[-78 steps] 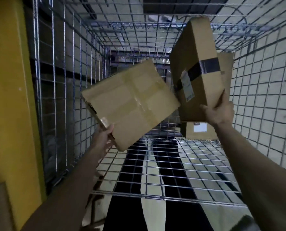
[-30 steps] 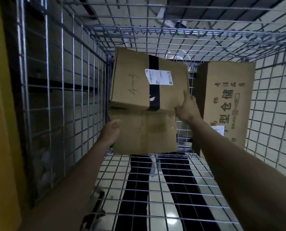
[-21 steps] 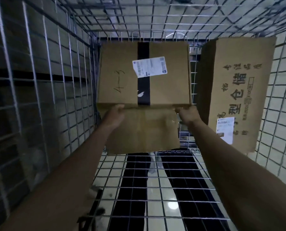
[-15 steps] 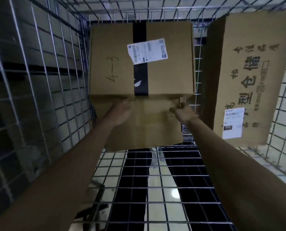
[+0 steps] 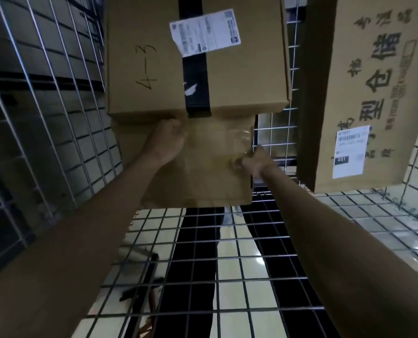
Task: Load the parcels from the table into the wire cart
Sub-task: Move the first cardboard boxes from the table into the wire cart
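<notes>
Two brown parcels are stacked at the back left of the wire cart (image 5: pixel 57 147). The upper parcel (image 5: pixel 154 89) has black tape, a white label and "4-3" written on it. It overhangs the plain lower parcel (image 5: pixel 203 181). My left hand (image 5: pixel 166 140) has its fingers curled at the lower parcel's top edge, just under the upper one; the fingertips are hidden. My right hand (image 5: pixel 254 162), blurred, grips the lower parcel's right edge. A tall printed parcel (image 5: pixel 364 98) stands upright at the back right.
The cart's wire floor (image 5: pixel 227 276) stretches open toward me, with tiled floor and dark stripes showing beneath it. Wire walls close in on the left, the back and the right. A gap separates the stack from the tall parcel.
The view has moved closer to the stack. My right hand dropped from the upper parcel's lower edge to the lower parcel's right edge. My left hand stays at the seam between them.
</notes>
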